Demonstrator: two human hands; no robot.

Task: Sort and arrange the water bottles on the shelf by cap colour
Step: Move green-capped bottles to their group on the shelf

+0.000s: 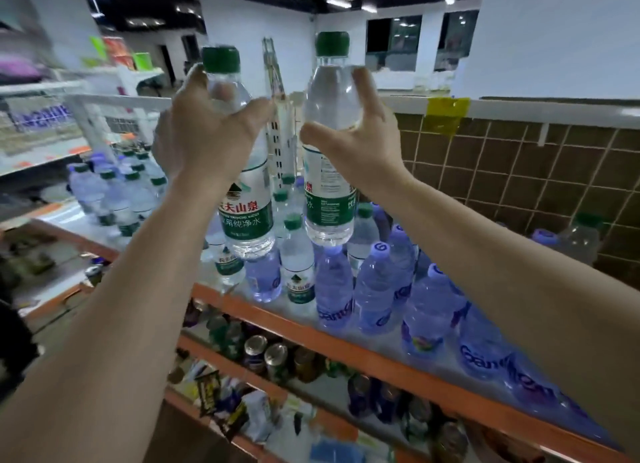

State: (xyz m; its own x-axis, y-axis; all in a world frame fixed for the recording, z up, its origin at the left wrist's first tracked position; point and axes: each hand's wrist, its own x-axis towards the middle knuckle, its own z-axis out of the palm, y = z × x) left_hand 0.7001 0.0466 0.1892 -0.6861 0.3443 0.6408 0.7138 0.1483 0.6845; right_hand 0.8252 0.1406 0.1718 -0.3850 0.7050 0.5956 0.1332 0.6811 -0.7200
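I see two clear plastic green-capped water bottles (247,171) (329,144) held upright, caps up, above the orange-edged shelf (346,350). Left hand (204,133) and right hand (353,140) each grip one at the shoulder, forearms raised. Purple-capped bottles (377,289) stand below.

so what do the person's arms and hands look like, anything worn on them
Both arms are bare from the bottom edge of the picture up to the hands: no sleeves, gloves or watch show. The left hand and the right hand carry no rings or markings that can be seen. The fingernails look short and plain. No cables or straps are visible on either forearm.
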